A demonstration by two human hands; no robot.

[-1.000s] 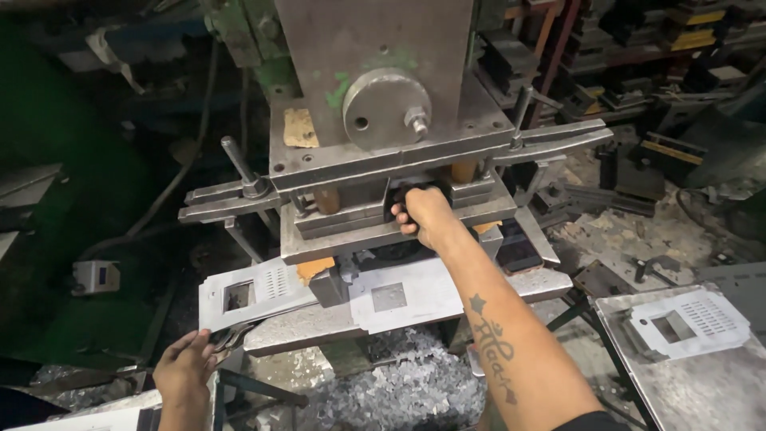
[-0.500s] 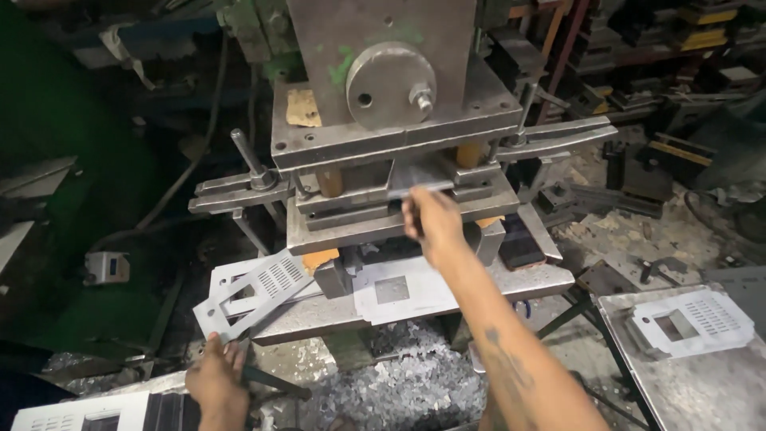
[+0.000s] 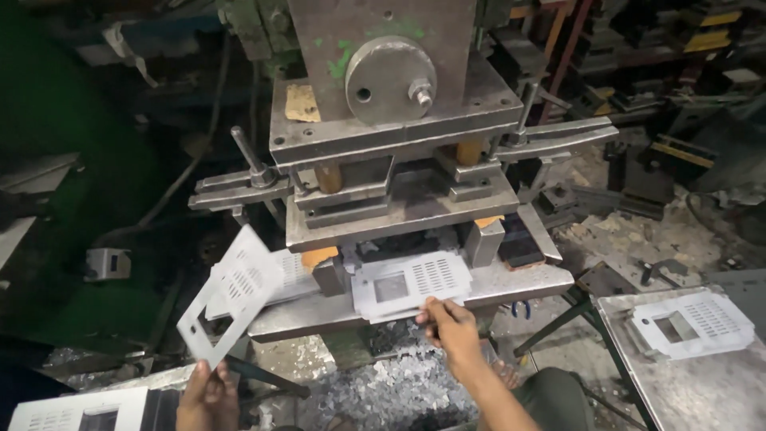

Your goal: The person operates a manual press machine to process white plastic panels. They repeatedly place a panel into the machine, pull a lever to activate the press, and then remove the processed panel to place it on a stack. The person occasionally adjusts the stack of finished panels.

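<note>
At the far left lower corner a white punched plate (image 3: 76, 413) lies flat on a bench (image 3: 152, 381), partly cut off by the frame edge. Just right of it the left hand (image 3: 209, 395) is closed in a pinch on the lower corner of a sheet (image 3: 231, 295), a pale metal panel with a square cutout and rows of slots, held tilted up in the air in front of the press (image 3: 391, 144) and clear of the press bed (image 3: 415, 297). Behind the sheet another pale panel lies on the left part of the bed, mostly hidden. In the middle, a second sheet (image 3: 411, 285) of the same kind lies flat on the bed under the raised die block (image 3: 403, 209). The right hand (image 3: 448, 325) has its fingers curled narrow, fingertips gripping the near edge of that second sheet. Below the bed, metal scrap (image 3: 383, 391) is heaped on the floor. At the far right a finished panel (image 3: 690, 323) rests on a grey side bench (image 3: 694, 383), well apart from both hands.
</note>
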